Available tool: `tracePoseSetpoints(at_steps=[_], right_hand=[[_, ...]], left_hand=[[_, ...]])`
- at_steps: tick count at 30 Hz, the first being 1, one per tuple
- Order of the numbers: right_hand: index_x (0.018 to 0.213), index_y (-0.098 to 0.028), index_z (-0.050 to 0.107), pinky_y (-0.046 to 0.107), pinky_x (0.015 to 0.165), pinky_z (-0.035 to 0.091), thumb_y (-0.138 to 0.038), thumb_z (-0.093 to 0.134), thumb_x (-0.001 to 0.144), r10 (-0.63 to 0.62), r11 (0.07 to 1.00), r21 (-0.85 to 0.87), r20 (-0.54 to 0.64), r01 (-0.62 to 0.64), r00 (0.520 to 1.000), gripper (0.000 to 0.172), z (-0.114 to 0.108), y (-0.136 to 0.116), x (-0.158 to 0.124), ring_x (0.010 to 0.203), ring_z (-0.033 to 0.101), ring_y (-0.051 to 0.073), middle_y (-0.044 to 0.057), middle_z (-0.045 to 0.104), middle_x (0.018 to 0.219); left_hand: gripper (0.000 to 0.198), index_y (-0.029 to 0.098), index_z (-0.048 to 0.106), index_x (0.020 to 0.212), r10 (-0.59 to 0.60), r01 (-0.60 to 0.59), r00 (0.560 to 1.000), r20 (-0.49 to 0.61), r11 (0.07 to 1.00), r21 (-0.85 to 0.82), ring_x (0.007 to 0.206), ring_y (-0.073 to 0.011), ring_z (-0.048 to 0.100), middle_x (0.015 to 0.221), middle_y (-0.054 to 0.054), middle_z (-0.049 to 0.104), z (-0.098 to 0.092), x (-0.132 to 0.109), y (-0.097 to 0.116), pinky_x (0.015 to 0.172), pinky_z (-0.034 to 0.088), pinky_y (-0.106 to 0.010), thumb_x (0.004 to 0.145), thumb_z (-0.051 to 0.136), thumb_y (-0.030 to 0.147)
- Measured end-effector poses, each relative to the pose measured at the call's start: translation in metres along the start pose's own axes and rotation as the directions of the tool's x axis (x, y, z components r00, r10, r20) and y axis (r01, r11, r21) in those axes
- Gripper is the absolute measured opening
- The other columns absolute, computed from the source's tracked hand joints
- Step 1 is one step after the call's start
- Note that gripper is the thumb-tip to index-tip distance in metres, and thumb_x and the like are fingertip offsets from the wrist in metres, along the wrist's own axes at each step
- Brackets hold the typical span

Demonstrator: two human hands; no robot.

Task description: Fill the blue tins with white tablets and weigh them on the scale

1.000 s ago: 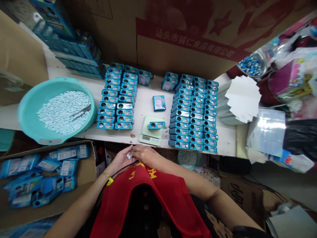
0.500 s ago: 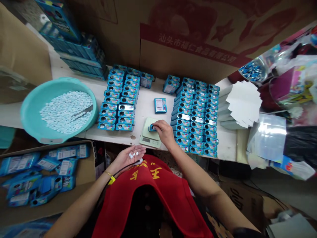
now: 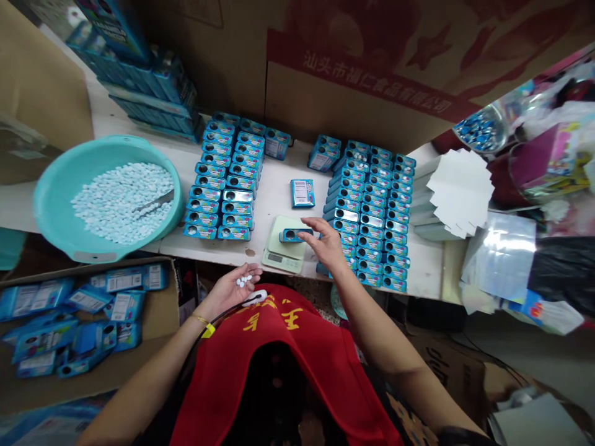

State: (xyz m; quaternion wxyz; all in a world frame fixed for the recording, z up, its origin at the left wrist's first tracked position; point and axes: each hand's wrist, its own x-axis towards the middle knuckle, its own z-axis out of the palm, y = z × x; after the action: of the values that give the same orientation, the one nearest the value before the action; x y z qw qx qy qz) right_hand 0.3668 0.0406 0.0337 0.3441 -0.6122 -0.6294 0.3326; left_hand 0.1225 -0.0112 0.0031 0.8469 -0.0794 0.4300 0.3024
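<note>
"What is held?"
"White tablets (image 3: pixel 244 281), on the unclenched, upturned left hand (image 3: pixel 231 288). Whether the blue tin (image 3: pixel 292 235) on the digital scale (image 3: pixel 289 251), at the fingertips of the right hand (image 3: pixel 328 246), is gripped cannot be told."
"The risk?"
"Tablets could be spilled by a tilted palm, the tin toppled by a nudging thumb."

White worktable (image 3: pixel 426 266), surface scuffed, brown stain near front edge. Large brown carton (image 3: pixel 325 77) stands along its far side like a wall, red band with white Chinese lettering. Plain carton (image 3: pixel 39 80) at far left; speckled floor (image 3: pixel 53 13) shows in upper left corner. Lettered cardboard box (image 3: pixel 449 368) under the right end, in shadow. Light pale, glaring off clear plastic sheets (image 3: pixel 504 248) at right.
</note>
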Motion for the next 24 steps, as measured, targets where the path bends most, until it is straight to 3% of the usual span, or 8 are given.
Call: tracePoseSetpoints(at_steps=[3,6,10,15,18,20,24], right_hand=[[0.117,-0.023,0.05,0.04,0.093,0.036,-0.038,0.061,0.072,-0.07,0.965,-0.243,0.132,0.101,0.989,0.048,-0.006,0.021,-0.002,0.11,0.044,0.023,0.008,0.049,0.118],[0.124,-0.022,0.043,0.042,0.093,0.035,-0.038,0.061,0.071,-0.039,0.909,-0.394,0.242,0.134,0.97,0.059,-0.003,0.033,-0.005,0.115,0.038,0.026,0.009,0.041,0.127],[0.126,-0.022,0.039,0.043,0.092,0.035,-0.037,0.062,0.071,-0.033,0.877,-0.454,0.273,0.159,0.961,0.062,0.0,0.036,-0.003,0.116,0.036,0.026,0.009,0.038,0.13],[0.117,-0.02,0.048,0.04,0.09,0.036,-0.031,0.052,0.08,-0.17,0.9,-0.355,0.248,0.252,0.954,0.04,0.012,0.001,-0.014,0.106,0.042,0.023,0.01,0.049,0.115],[0.108,-0.02,0.054,0.034,0.084,0.039,-0.026,0.043,0.085,-0.283,0.897,-0.217,0.388,0.385,0.877,0.026,0.034,-0.032,-0.031,0.094,0.048,0.019,0.008,0.056,0.1],[0.103,-0.019,0.056,0.033,0.081,0.04,-0.023,0.04,0.087,-0.288,0.885,-0.202,0.471,0.42,0.834,0.024,0.047,-0.045,-0.038,0.088,0.048,0.018,0.008,0.057,0.094],[0.098,-0.018,0.058,0.032,0.079,0.04,-0.021,0.039,0.087,-0.273,0.904,-0.18,0.457,0.389,0.846,0.022,0.047,-0.04,-0.035,0.085,0.049,0.016,0.007,0.058,0.089]], left_hand=[[0.015,0.008,0.062,0.082,0.07,-0.07,0.995,-0.075,0.998,0.003,0.057,-0.0102,0.057,0.072,-0.009,0.063,-0.014,-0.004,0.005,0.046,0.044,-0.017,0.08,0.047,0.011],[0.015,0.008,0.061,0.081,0.087,-0.089,0.988,-0.127,0.996,-0.012,0.054,-0.0094,0.056,0.07,-0.009,0.062,-0.03,-0.011,0.01,0.042,0.042,-0.016,0.08,0.046,0.009],[0.02,0.008,0.061,0.087,0.134,-0.135,0.978,-0.163,0.991,0.002,0.071,-0.014,0.062,0.082,-0.012,0.064,-0.036,-0.019,0.014,0.056,0.049,-0.02,0.076,0.046,0.001],[0.035,0.007,0.058,0.1,0.139,-0.141,0.99,0.036,0.989,0.049,0.104,-0.0222,0.054,0.104,-0.016,0.06,-0.011,-0.015,0.014,0.088,0.043,-0.031,0.069,0.048,-0.006],[0.04,0.008,0.057,0.104,0.082,-0.097,0.983,0.162,0.991,0.089,0.101,-0.021,0.055,0.104,-0.015,0.061,0.01,-0.006,0.011,0.09,0.041,-0.033,0.069,0.048,-0.006],[0.044,0.01,0.055,0.107,0.052,-0.075,0.978,0.203,0.991,0.111,0.095,-0.0182,0.058,0.1,-0.012,0.062,0.023,0.0,0.009,0.087,0.043,-0.031,0.067,0.047,-0.008],[0.05,0.011,0.052,0.112,0.041,-0.068,0.97,0.241,0.992,0.104,0.092,-0.0167,0.059,0.101,-0.012,0.061,0.049,0.005,0.008,0.088,0.042,-0.032,0.067,0.045,-0.008]])
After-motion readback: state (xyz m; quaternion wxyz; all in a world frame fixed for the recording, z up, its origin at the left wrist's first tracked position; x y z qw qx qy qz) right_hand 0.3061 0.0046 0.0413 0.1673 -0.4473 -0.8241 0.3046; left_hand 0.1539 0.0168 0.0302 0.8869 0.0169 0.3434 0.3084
